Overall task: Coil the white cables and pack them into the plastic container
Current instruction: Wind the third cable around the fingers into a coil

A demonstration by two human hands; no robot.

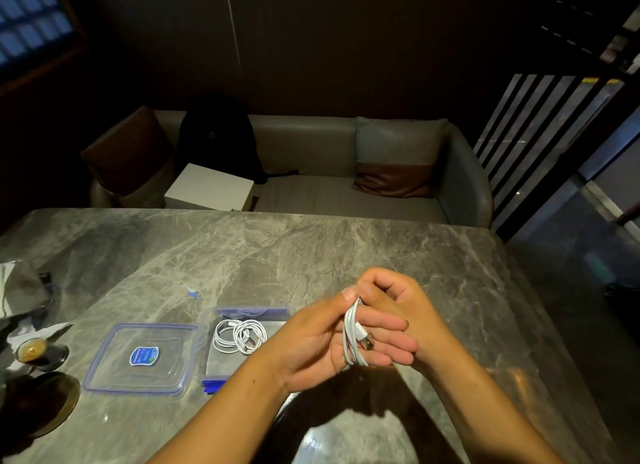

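Observation:
A white cable [351, 339] hangs in several loops over the fingers of my left hand [322, 339], its metal USB plug lying across those fingers. The left thumb presses the loops at the top. My right hand [405, 311] sits just behind, fingers curled, pinching the cable's top against the left hand. Both hands hover above the marble table, right of the clear plastic container [212, 351]. Two coiled white cables [239, 335] lie inside that container.
The container's clear lid [114, 359] with a blue label lies flat to its left. A small glass of dark drink [31, 349] on a saucer and a round plate stand at the left edge. A small blue item [193, 292] lies behind the container. A sofa stands beyond the table.

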